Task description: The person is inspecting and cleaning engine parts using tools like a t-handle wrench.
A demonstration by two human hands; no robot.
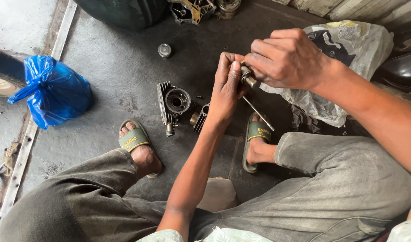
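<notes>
My left hand (226, 87) and my right hand (287, 57) meet above the dark floor, both closed around a small metal part with a thin rod (258, 112) that sticks down and to the right. The cylindrical metal end (248, 79) shows between the fingers. Below the hands, on the floor, lies a finned engine cylinder head (173, 104), and a second finned piece (199, 118) sits partly hidden by my left forearm.
A blue plastic bag (53, 92) lies at the left. A crumpled white plastic bag (349, 58) sits at the right. A small metal cap (164, 49) rests on the floor. Engine parts (192, 9) and a tyre (122, 11) are at the top. My sandalled feet (138, 143) flank the parts.
</notes>
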